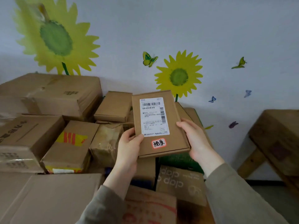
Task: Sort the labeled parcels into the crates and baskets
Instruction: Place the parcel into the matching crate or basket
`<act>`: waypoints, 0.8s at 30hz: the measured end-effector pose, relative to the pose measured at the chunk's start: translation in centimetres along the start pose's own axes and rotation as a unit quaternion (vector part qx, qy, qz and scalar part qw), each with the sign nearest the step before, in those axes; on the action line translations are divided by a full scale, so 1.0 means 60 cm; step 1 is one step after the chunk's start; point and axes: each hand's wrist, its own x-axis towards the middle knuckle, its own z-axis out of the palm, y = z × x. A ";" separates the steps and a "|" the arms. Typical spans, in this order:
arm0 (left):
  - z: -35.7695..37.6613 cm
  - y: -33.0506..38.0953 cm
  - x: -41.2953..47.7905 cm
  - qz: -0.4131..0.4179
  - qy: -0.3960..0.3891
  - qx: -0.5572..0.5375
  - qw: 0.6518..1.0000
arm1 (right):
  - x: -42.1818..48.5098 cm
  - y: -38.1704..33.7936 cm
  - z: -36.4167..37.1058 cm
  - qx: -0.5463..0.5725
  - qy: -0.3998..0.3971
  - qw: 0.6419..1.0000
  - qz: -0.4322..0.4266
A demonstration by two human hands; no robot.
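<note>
Flat parcel (159, 125) is held up over the pile of boxes (71, 143), label facing up. Left hand (129, 147) & right hand (196, 139) grip its lower edges, thumbs on top, fingers curled under.

Soft, even, dimmish light, maybe from overhead; shadows faint. Parcel (159, 123) label print sharp at ctr. Wooden bench (275, 135) at R edge smeared; taped box (16, 160) at L edge blurry w/ slight glare. Edges bowed by wide-angle lens.

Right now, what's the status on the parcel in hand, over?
Left hand and right hand both grip the flat labeled parcel, label facing camera. Held above the carton pile. Nothing blocks it.
</note>
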 end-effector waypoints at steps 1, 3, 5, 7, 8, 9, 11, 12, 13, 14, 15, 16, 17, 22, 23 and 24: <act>0.001 -0.012 -0.010 -0.012 -0.004 -0.007 1.000 | -0.011 0.009 -0.009 -0.001 0.010 1.000 0.003; 0.001 -0.034 -0.024 -0.028 -0.016 -0.013 0.999 | -0.031 0.023 -0.025 -0.001 0.032 0.999 0.009; 0.000 -0.052 -0.040 -0.049 -0.038 -0.010 0.998 | -0.055 0.037 -0.039 0.003 0.066 0.998 0.014; -0.005 -0.063 -0.053 -0.060 -0.061 -0.009 0.996 | -0.082 0.051 -0.049 0.006 0.093 0.996 0.014; -0.009 -0.068 -0.061 -0.069 -0.074 -0.010 0.995 | -0.098 0.061 -0.053 0.009 0.109 0.994 0.013; -0.014 -0.073 -0.069 -0.079 -0.086 -0.012 0.993 | -0.115 0.071 -0.056 0.010 0.124 0.992 0.012; -0.034 -0.087 -0.087 -0.104 -0.116 -0.008 0.988 | -0.157 0.100 -0.056 0.010 0.160 0.987 0.019; -0.044 -0.094 -0.097 -0.115 -0.132 0.000 0.985 | -0.178 0.118 -0.057 0.015 0.181 0.983 0.026; -0.055 -0.100 -0.106 -0.126 -0.146 0.012 0.981 | -0.199 0.136 -0.057 0.023 0.202 0.979 0.033; -0.064 -0.107 -0.114 -0.137 -0.159 0.024 0.977 | -0.220 0.152 -0.057 0.032 0.219 0.975 0.038; -0.071 -0.115 -0.125 -0.151 -0.172 0.042 0.972 | -0.243 0.169 -0.059 0.040 0.234 0.970 0.042; -0.077 -0.122 -0.136 -0.166 -0.185 0.058 0.967 | -0.264 0.183 -0.062 0.044 0.245 0.967 0.047; -0.081 -0.129 -0.147 -0.178 -0.197 0.070 0.962 | -0.283 0.196 -0.065 0.048 0.256 0.964 0.053; -0.071 -0.179 -0.223 -0.223 -0.273 0.123 0.928 | -0.397 0.255 -0.109 0.103 0.349 0.929 0.067; -0.068 -0.191 -0.234 -0.231 -0.282 0.124 0.923 | -0.415 0.263 -0.117 0.106 0.361 0.924 0.072; -0.062 -0.207 -0.254 -0.239 -0.297 0.131 0.915 | -0.442 0.275 -0.131 0.113 0.381 0.914 0.077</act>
